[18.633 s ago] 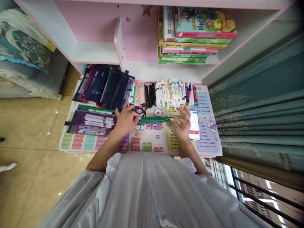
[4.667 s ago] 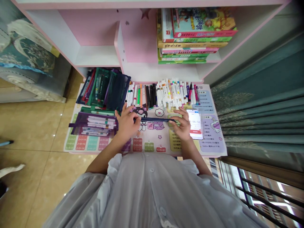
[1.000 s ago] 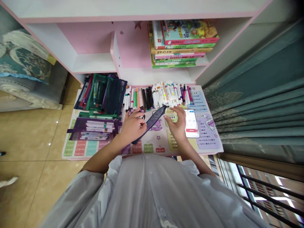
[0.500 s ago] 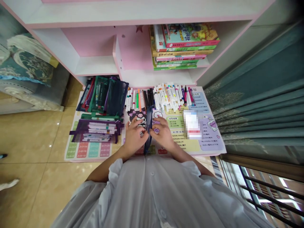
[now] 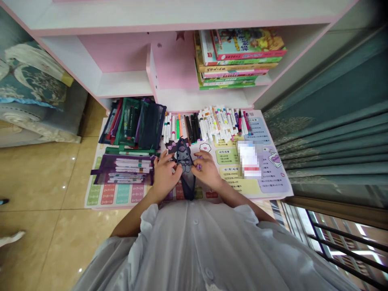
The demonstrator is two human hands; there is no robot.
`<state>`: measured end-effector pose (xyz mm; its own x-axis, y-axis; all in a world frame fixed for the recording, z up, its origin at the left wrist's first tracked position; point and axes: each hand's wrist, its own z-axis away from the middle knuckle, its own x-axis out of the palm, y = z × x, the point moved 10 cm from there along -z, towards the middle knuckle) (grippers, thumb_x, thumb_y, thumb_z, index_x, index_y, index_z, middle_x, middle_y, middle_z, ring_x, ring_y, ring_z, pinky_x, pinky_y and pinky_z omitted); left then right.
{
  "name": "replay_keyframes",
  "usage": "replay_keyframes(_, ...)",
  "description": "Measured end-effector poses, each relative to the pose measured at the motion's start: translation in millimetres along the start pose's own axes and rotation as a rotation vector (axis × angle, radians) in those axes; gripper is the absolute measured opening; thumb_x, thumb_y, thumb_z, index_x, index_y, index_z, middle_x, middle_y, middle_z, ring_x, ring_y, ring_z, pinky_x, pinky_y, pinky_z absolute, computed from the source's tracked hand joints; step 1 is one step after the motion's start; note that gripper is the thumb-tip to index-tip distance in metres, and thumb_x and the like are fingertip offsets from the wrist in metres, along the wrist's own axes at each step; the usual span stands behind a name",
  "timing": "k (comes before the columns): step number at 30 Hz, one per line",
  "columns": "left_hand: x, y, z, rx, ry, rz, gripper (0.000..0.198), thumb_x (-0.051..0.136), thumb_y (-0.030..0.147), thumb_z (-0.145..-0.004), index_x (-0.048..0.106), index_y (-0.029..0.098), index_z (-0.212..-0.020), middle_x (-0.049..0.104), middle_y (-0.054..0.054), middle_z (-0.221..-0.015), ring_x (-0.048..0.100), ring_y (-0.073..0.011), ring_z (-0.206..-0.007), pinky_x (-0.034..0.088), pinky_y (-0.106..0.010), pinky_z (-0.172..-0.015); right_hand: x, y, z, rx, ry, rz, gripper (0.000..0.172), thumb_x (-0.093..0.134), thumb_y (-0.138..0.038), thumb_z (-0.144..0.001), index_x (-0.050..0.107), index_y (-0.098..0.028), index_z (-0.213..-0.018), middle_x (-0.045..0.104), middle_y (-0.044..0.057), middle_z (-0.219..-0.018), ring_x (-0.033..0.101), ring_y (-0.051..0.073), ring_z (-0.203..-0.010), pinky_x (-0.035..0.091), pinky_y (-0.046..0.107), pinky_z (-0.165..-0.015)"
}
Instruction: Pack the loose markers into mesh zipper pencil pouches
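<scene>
we have a dark blue mesh pouch (image 5: 185, 161) between our hands, over the printed desk mat (image 5: 224, 156) and close to our shirt (image 5: 194, 242). our left hand (image 5: 166, 173) is clamped on one long edge, our right hand (image 5: 207, 169) on the other. markers (image 5: 215, 122) lie in a row beyond; a purple pouch (image 5: 104, 165) is beside our left hand, a blurred phone (image 5: 249, 157) to our right.

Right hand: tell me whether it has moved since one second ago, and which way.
Yes. The right hand has moved left, farther from the phone, and is now at the dark blue mesh pouch.
</scene>
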<state>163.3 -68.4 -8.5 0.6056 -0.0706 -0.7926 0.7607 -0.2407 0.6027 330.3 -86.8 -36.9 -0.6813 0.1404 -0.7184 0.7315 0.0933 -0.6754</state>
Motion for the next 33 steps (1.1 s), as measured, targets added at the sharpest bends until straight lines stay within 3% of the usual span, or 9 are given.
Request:
replay_keyframes(6,-0.8,0.5,1.2,0.034,0.062,0.024,0.027,0.061,0.03,-0.087,0.062,0.02,-0.062,0.069,-0.008,-0.128,0.048,-0.0328,-0.139,0.028,-0.065,-0.115,-10.2,-6.0,-16.3,-0.052,0.06,0.024,0.023,0.071,-0.038,-0.083,0.069,-0.023,-0.065,0.068,0.01,-0.115,0.052,0.032,-0.127,0.043,0.051,-0.11)
replay_keyframes(11,-0.9,-0.7,1.2,0.071,0.106,0.062,0.03,0.06,0.031,-0.089,0.061,0.02,-0.062,0.068,-0.008,-0.129,0.047,-0.0322,-0.14,0.031,-0.063,-0.115,-23.0,8.8,-75.8,0.038,0.16,0.182,0.021,0.068,-0.033,-0.085,0.072,-0.022,-0.068,0.066,0.012,-0.12,0.047,0.034,-0.131,0.041,0.053,-0.109)
replay_keyframes(17,0.9,-6.4,1.1,0.123,0.142,0.177,0.032,0.057,0.03,-0.091,0.058,0.02,-0.06,0.067,-0.01,-0.13,0.045,-0.0297,-0.142,0.038,-0.057,-0.115,-4.5,18.3,-134.4,0.096,0.067,0.401,0.017,0.064,-0.03,-0.084,0.075,-0.017,-0.084,0.057,0.017,-0.136,0.034,0.04,-0.14,0.031,0.06,-0.109)
replay_keyframes(33,11.7,-14.7,-1.6,0.097,0.13,0.297,0.032,0.056,0.034,-0.092,0.061,0.02,-0.064,0.068,-0.01,-0.127,0.046,-0.0274,-0.141,0.041,-0.053,-0.115,17.7,11.3,-151.4,0.132,-0.131,0.619,0.033,0.062,-0.031,-0.084,0.077,-0.008,-0.102,0.048,0.022,-0.148,0.022,0.046,-0.147,0.022,0.068,-0.113)
